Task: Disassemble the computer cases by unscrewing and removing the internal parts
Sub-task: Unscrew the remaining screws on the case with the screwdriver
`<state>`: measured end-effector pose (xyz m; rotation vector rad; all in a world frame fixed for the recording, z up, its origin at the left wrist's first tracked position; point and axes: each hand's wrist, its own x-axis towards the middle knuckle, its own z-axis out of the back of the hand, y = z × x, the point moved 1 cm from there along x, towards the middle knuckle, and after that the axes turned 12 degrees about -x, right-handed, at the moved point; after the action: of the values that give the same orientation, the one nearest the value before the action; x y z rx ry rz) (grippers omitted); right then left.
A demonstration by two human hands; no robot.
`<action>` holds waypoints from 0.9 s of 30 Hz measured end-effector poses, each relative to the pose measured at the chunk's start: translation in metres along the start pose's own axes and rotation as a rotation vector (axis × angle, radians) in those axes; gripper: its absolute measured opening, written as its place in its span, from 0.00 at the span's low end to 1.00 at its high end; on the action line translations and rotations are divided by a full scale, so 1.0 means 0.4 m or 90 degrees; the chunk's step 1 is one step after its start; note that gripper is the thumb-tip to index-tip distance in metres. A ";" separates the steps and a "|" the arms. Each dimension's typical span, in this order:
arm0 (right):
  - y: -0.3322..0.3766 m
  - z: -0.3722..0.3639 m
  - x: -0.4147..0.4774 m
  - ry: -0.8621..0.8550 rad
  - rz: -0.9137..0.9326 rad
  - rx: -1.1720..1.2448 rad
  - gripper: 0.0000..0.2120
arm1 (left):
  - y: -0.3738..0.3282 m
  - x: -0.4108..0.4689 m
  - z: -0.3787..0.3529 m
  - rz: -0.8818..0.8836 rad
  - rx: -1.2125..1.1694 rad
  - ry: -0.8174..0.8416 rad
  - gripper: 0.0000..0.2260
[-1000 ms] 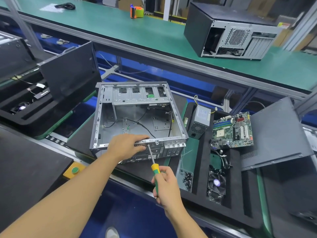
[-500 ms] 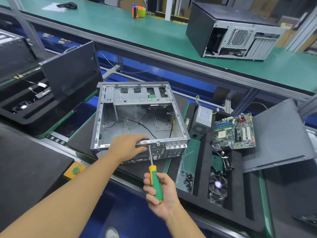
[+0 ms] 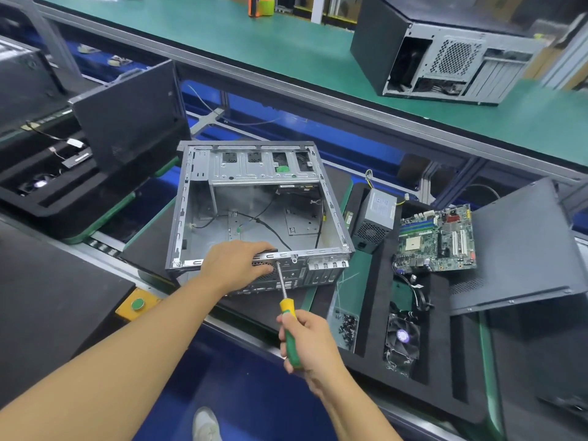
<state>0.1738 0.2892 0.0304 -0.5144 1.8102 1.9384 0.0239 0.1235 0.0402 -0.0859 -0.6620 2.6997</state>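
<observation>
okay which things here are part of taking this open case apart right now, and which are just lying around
In use: open case, steadied by left hand; screwdriver in right hand.

Lying about: motherboard, power supply, cooler fan, loose screws, tape roll, closed case.

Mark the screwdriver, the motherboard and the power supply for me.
screwdriver (image 3: pixel 291 340): head view, on the green handle above the right hand's fingers.
motherboard (image 3: pixel 437 241): head view, middle of the green board.
power supply (image 3: pixel 378 214): head view, on its grey labelled top face.
</observation>
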 end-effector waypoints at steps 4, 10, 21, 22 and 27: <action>0.017 0.003 -0.012 -0.161 0.116 -0.340 0.14 | -0.007 -0.001 0.003 0.015 -0.003 0.016 0.19; 0.023 0.026 -0.026 -0.013 -0.012 -0.193 0.06 | -0.012 -0.016 0.009 0.012 0.012 0.030 0.18; 0.012 0.049 -0.068 0.239 -0.159 0.257 0.15 | -0.028 -0.057 0.002 0.025 -0.014 -0.012 0.18; 0.014 0.040 -0.071 0.208 -0.132 0.221 0.13 | -0.035 -0.060 0.000 0.026 -0.011 -0.020 0.18; 0.020 -0.013 -0.070 -0.078 0.025 -0.173 0.13 | -0.060 -0.084 -0.030 0.039 0.059 -0.068 0.20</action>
<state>0.1927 0.2818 0.0519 -0.4373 1.5016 2.2055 0.0647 0.1366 0.0394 0.0623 -0.5721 2.8061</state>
